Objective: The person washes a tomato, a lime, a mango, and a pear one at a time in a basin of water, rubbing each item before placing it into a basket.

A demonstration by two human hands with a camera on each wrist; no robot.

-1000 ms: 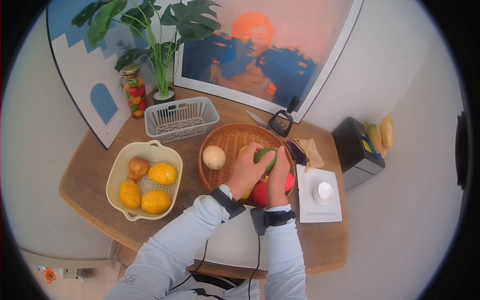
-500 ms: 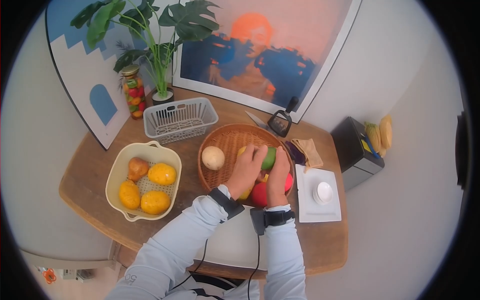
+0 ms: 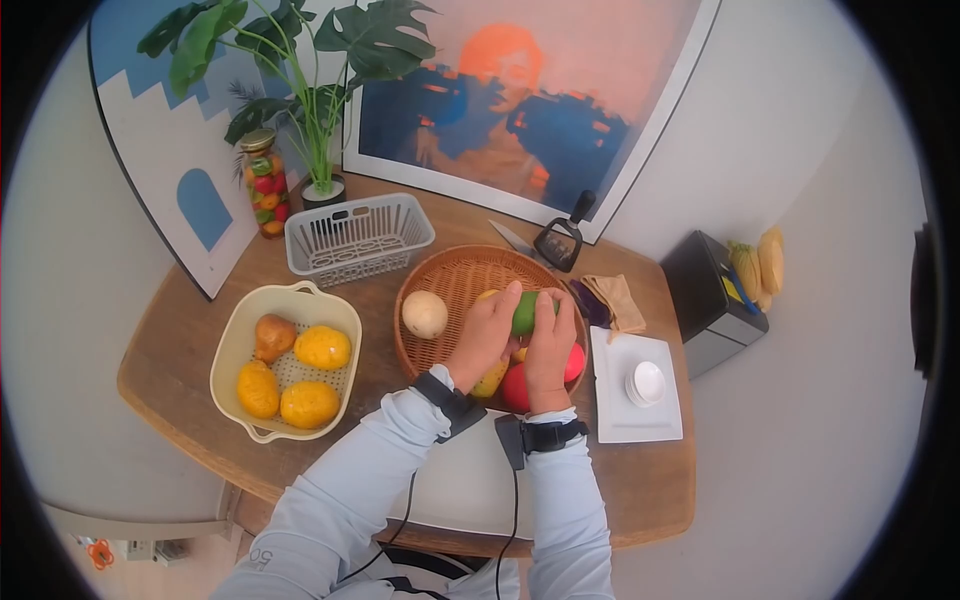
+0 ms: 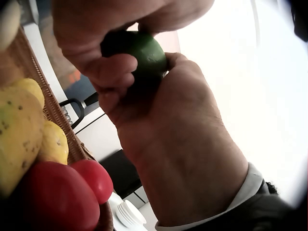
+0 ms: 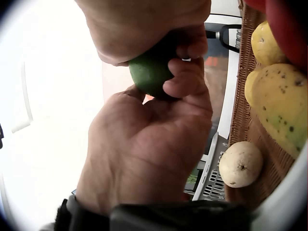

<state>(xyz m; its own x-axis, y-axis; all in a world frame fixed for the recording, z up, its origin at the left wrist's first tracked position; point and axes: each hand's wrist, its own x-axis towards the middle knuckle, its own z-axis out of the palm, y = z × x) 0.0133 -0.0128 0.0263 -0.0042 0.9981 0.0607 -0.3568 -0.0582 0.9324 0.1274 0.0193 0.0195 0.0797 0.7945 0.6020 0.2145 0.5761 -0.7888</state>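
Both hands hold a smooth green avocado between them, above the round wicker basket. My left hand grips it from the left and my right hand from the right, with fingers curled round it. Fingers cover much of its skin in both wrist views. Below the hands, the basket holds red tomatoes, a yellow spotted papaya-like fruit, a smaller yellow fruit and a pale round vegetable.
A cream colander with several yellow fruits and a brown pear-shaped one stands left. Behind are a grey plastic basket, a jar and a potted plant. A knife and grater lie behind; a white plate with small bowls sits right.
The avocado has turned between the hands, from slanted to more upright. Both hands have shifted slightly and still hold it over the basket.
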